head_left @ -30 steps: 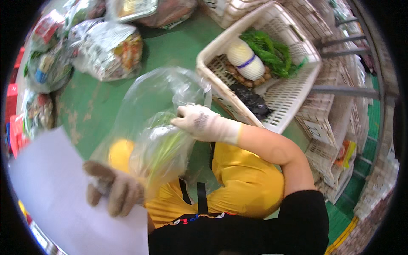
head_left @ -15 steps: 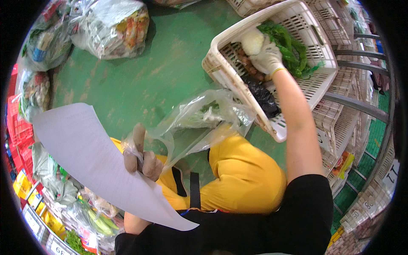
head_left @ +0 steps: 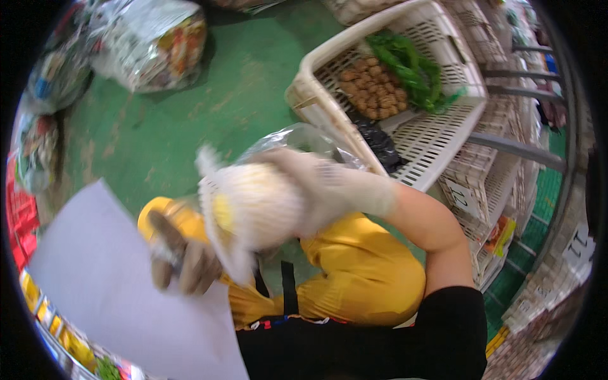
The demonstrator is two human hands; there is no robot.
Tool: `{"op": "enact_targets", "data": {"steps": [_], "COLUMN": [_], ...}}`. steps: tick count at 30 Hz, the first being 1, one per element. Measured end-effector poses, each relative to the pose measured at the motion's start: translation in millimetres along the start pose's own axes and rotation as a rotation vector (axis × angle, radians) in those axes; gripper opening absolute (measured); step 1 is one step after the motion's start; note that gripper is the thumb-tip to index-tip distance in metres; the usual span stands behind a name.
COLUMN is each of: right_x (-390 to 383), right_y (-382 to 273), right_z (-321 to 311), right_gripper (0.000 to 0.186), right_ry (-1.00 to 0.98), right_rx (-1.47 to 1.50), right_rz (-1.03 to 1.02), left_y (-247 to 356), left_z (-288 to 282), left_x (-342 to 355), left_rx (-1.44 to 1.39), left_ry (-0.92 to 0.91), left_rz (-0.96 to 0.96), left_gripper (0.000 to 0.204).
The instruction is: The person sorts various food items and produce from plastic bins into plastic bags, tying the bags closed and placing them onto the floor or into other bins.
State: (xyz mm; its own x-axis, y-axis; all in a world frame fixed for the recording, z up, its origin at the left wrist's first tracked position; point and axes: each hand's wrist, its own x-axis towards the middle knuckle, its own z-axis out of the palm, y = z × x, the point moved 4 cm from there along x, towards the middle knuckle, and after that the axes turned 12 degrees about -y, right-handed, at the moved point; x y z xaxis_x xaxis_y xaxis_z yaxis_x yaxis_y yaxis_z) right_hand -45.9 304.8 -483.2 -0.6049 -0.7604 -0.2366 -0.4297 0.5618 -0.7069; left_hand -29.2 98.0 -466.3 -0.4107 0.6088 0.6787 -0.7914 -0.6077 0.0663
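Observation:
My right hand (head_left: 326,193), in a pale work glove, grips a round pale item in a white net sleeve (head_left: 259,202). The item is blurred, with a yellow patch on one side; its kind is unclear. It is close beside my left hand (head_left: 187,259), in a grey-brown glove, whose fingers pinch a large white sheet of paper (head_left: 120,272). A clear plastic bag (head_left: 304,139) shows partly behind my right hand, the rest hidden. To the right, a white slotted crate (head_left: 335,123) holds brown walnut-like balls (head_left: 373,88), a green plastic bag (head_left: 408,66) and a black plastic bag (head_left: 379,142).
Filled clear bags (head_left: 149,47) stand on the green floor (head_left: 240,82) at the far left. Stacked white crates (head_left: 465,196) and a grey metal rail (head_left: 519,149) line the right side. Red crates (head_left: 22,212) are at the left edge. My yellow-clad knee (head_left: 361,272) is below my hands.
My right hand has lifted the pale round item out of the crate and brought it left, beside my left hand. The brown balls beneath are uncovered. The paper has shifted lower.

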Motion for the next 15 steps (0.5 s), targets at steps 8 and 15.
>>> {"op": "enact_targets", "data": {"steps": [8, 15], "right_x": [-37.7, -60.7], "right_y": [41.4, 217.1], "right_z": [-8.3, 9.5], "right_gripper": [0.030, 0.052], "right_ry": [0.466, 0.120], "right_rx": [-0.034, -0.526], "right_rz": [0.105, 0.871], "left_y": [-10.2, -25.9], "left_z": [-30.1, -23.3], "left_x": [-5.9, -21.6], "left_rx": [-0.111, 0.187], "left_ry": [-0.225, 0.332], "left_rz": [-0.239, 0.061], "left_gripper": [0.098, 0.062]}}
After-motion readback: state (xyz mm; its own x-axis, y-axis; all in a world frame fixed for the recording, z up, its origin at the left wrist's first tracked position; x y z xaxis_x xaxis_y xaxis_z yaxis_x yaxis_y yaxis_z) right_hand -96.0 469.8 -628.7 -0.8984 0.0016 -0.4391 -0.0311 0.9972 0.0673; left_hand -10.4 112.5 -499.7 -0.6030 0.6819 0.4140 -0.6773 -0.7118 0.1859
